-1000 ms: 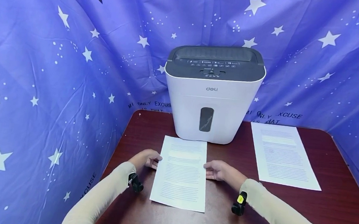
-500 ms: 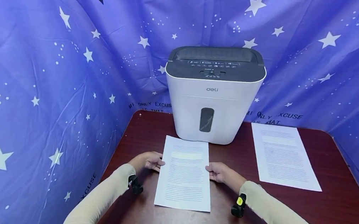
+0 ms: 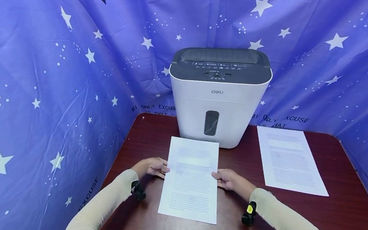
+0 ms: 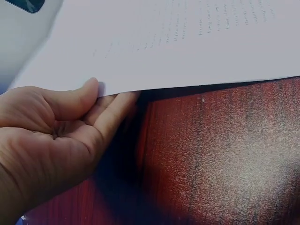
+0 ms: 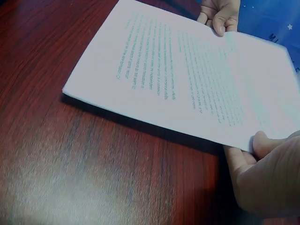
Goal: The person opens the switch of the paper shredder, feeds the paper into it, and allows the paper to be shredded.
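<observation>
A printed sheet of paper (image 3: pixel 191 181) is held between my two hands, raised a little off the table. My left hand (image 3: pixel 154 167) pinches its left edge, thumb on top and fingers beneath; the left wrist view shows this thumb (image 4: pixel 89 96) on the paper's margin. On the opposite edge my right hand (image 3: pixel 228 179) pinches the sheet the same way, its thumb (image 5: pixel 261 143) lying on top in the right wrist view. Just behind the sheet stands a white paper shredder (image 3: pixel 191 112) with a dark grey top, its lower front partly covered by the paper.
Another printed sheet (image 3: pixel 291 164) lies flat at the right of the dark red wooden table (image 3: pixel 344 202). A blue curtain with white stars (image 3: pixel 58 82) surrounds the table at the back and sides.
The sheet has shifted slightly right and risen off the table, its far edge now overlapping the shredder's base more. My right hand has moved slightly right and toward me.
</observation>
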Demonstrator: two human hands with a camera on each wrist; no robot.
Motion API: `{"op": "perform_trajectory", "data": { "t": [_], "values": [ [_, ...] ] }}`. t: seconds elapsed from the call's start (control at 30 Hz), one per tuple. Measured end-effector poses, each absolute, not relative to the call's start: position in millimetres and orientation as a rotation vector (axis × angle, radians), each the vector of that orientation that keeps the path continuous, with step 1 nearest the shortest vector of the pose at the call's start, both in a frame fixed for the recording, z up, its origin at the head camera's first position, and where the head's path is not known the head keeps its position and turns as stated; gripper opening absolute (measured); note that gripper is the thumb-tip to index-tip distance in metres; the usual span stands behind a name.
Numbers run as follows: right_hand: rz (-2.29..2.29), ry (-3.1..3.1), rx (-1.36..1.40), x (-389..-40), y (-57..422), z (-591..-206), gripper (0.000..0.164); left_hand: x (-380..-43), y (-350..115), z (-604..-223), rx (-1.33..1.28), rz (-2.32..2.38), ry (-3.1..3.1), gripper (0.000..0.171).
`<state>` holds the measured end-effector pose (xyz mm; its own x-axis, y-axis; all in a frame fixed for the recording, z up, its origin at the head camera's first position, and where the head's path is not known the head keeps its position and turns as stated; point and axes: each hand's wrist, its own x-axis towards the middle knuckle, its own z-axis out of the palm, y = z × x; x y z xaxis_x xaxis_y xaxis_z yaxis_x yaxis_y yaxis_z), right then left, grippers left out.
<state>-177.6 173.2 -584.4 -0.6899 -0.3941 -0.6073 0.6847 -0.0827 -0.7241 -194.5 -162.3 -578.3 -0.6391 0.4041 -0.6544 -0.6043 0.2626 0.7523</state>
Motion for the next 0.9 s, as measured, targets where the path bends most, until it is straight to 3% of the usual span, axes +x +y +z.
{"op": "perform_trajectory", "data": {
  "t": [0.33, 0.53, 0.77, 0.9],
  "values": [
    [-1.954, 1.535, 0.25, -191.3, 186.4, -579.0, 0.048, -201.0, -150.7, -566.9, -0.055, 1.589, 1.858, 0.028],
    [-2.019, 1.684, 0.133, -208.6, 197.7, -556.2, 0.044, -214.0, -138.4, -540.4, 0.005, 1.692, 1.944, 0.028],
    [-2.112, 1.799, 0.008, -222.3, 210.2, -514.7, 0.019, -225.7, -127.1, -497.0, 0.132, 1.782, 2.02, 0.031],
    [-2.131, 1.875, -0.072, -226.9, 216.7, -483.8, 0.03, -231.8, -122.8, -468.8, 0.186, 1.82, 2.054, 0.034]
  ]
}}
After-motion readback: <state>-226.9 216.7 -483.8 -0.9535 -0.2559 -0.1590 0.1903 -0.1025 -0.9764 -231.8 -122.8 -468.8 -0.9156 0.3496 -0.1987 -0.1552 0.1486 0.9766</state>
